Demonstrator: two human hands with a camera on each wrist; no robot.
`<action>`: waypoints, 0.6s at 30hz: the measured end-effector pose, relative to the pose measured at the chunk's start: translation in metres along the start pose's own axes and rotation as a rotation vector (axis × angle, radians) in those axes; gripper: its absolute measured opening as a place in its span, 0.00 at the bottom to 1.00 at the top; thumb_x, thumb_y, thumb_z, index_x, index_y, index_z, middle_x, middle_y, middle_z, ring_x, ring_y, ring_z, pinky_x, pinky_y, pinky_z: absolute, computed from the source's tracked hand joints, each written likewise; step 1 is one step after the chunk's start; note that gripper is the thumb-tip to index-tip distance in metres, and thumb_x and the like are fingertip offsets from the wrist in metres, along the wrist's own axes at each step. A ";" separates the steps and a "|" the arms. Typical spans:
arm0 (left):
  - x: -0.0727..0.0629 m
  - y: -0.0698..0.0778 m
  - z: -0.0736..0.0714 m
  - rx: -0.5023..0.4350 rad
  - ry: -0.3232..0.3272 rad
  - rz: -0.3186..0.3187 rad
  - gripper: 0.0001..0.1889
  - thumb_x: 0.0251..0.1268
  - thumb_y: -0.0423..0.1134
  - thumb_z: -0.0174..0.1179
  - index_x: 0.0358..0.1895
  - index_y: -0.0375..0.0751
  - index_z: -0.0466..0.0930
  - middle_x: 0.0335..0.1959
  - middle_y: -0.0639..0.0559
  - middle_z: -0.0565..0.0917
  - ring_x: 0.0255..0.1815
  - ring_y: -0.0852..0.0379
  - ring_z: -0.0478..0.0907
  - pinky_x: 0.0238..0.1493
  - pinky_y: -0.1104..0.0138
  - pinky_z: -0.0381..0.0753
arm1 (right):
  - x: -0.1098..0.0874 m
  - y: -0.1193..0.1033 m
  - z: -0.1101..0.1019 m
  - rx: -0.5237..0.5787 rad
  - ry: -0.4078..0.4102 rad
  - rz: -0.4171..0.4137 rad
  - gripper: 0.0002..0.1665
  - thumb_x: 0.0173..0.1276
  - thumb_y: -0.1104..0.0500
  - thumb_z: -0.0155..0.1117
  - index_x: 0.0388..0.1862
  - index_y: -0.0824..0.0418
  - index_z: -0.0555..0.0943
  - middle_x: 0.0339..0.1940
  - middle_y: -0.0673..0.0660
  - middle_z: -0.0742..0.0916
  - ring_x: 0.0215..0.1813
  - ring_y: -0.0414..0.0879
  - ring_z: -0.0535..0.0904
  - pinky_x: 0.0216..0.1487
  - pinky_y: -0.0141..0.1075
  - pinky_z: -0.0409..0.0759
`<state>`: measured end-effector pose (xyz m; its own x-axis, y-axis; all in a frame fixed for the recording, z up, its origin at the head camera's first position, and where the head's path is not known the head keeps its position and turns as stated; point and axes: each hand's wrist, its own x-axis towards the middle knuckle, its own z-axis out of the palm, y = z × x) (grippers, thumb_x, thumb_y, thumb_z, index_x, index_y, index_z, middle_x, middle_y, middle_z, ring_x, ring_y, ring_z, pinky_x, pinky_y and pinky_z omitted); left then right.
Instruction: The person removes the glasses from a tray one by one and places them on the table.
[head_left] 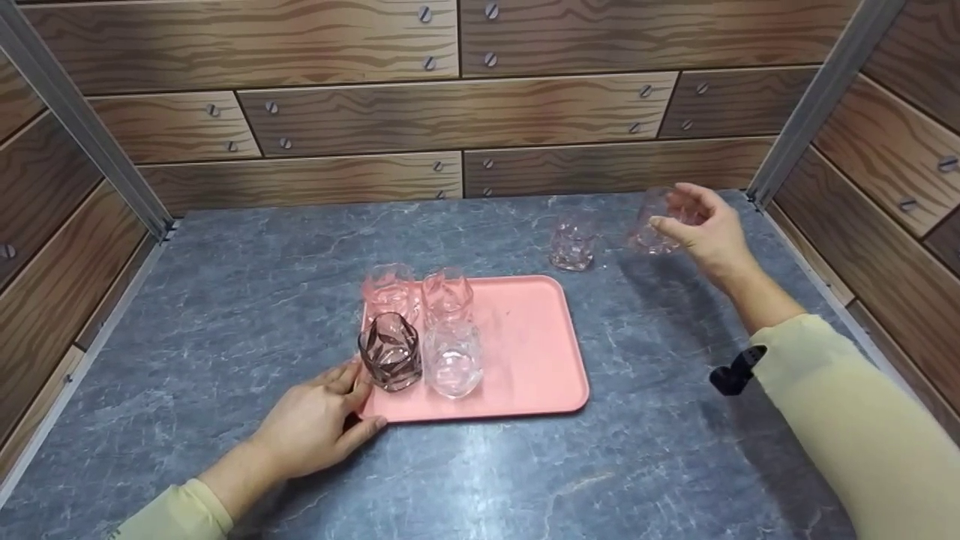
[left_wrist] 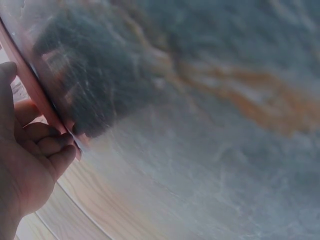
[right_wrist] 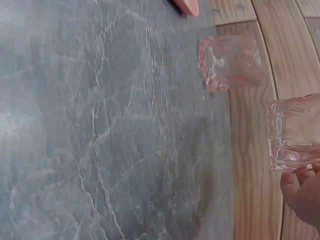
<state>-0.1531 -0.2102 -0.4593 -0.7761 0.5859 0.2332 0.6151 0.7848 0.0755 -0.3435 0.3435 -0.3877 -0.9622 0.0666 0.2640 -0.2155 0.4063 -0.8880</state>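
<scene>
My right hand (head_left: 716,236) holds a clear, pink-tinted glass tumbler (head_left: 654,225) above the table at the back right. In the right wrist view the same tumbler (right_wrist: 295,132) shows at the right edge, fingers against its side. A similar pinkish tumbler (head_left: 573,246) stands on the table to its left. With my left hand (head_left: 319,420) I grip the near left corner of a pink tray (head_left: 529,352). On the tray's left half are two pink tumblers (head_left: 388,289) (head_left: 448,294) behind, a dark smoky tumbler (head_left: 391,352) and a clear tumbler (head_left: 453,361) in front.
The table (head_left: 660,450) has a grey-blue marbled top. Wood-patterned panels (head_left: 360,120) wall it at the back and both sides, with metal posts (head_left: 825,97) at the back corners. A small black device (head_left: 739,371) hangs at the right sleeve.
</scene>
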 end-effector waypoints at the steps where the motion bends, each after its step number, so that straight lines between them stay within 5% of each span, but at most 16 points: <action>1: 0.000 0.000 0.000 0.000 -0.001 -0.001 0.36 0.78 0.60 0.59 0.69 0.28 0.79 0.69 0.25 0.76 0.66 0.29 0.79 0.66 0.43 0.80 | 0.001 0.003 0.000 -0.002 0.000 0.006 0.42 0.71 0.62 0.74 0.79 0.68 0.67 0.67 0.63 0.81 0.57 0.40 0.76 0.54 0.23 0.74; 8: 0.000 0.000 0.001 0.002 0.011 -0.002 0.35 0.78 0.60 0.59 0.68 0.29 0.80 0.68 0.25 0.77 0.66 0.30 0.79 0.65 0.44 0.81 | 0.012 0.024 0.003 -0.054 0.007 0.025 0.42 0.71 0.61 0.74 0.79 0.70 0.68 0.62 0.56 0.82 0.53 0.36 0.73 0.52 0.23 0.73; 18: 0.000 -0.001 0.001 0.000 0.026 0.000 0.34 0.78 0.59 0.60 0.68 0.30 0.81 0.68 0.25 0.78 0.66 0.31 0.80 0.64 0.44 0.82 | 0.015 0.042 0.016 -0.076 0.000 0.084 0.45 0.71 0.59 0.75 0.81 0.70 0.66 0.70 0.71 0.78 0.57 0.42 0.75 0.56 0.27 0.73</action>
<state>-0.1542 -0.2105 -0.4603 -0.7720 0.5809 0.2579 0.6155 0.7846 0.0752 -0.3698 0.3474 -0.4271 -0.9765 0.1033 0.1893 -0.1205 0.4668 -0.8761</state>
